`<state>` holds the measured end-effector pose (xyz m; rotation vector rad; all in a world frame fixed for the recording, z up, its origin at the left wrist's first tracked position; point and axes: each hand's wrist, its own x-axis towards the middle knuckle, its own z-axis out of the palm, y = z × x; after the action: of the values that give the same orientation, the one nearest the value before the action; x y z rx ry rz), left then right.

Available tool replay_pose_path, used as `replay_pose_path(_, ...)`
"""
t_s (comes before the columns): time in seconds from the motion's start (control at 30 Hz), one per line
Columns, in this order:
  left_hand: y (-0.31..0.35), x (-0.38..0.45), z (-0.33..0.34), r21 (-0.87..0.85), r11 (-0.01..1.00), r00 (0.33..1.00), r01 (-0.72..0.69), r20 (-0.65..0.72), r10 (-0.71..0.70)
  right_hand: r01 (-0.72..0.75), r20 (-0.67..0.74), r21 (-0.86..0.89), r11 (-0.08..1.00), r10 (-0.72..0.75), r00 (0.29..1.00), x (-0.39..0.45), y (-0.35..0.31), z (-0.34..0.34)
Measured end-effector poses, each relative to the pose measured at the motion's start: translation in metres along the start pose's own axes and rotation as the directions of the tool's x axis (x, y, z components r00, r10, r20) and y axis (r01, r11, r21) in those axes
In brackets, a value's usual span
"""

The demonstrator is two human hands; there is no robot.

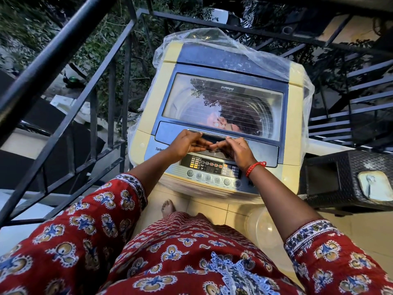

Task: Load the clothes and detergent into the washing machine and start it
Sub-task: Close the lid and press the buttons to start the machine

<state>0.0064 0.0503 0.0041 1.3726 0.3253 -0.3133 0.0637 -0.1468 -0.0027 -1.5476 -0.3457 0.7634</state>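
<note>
both hands on washer lid, fingertips hidden

- I see my left hand and right hand at the closed glass lid handle.
- Cream top-loading washing machine; clear plastic sheet over its back.

A red printed garment is worn, covered in repeated cream-and-blue floral medallions. 2 elbow-length sleeves are seen, the left sleeve and the right sleeve, each edged with a white band carrying small blue and dark flowers. A white-and-blue embroidered patch is set on the front. A red thread bracelet with a loose tail is tied at the right wrist. The forearms are left uncovered. 1 bare foot is visible below.
</note>
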Motion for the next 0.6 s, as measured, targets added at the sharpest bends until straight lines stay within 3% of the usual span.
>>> replay_pose_path(0.6, 0.0002, -0.0002, 0.0009, -0.009, 1.000, 1.000, 0.006, 0.003, -0.006, -0.001, -0.028, 0.019, 1.000, 0.001, 1.000, 0.0010, -0.0016, 0.0018)
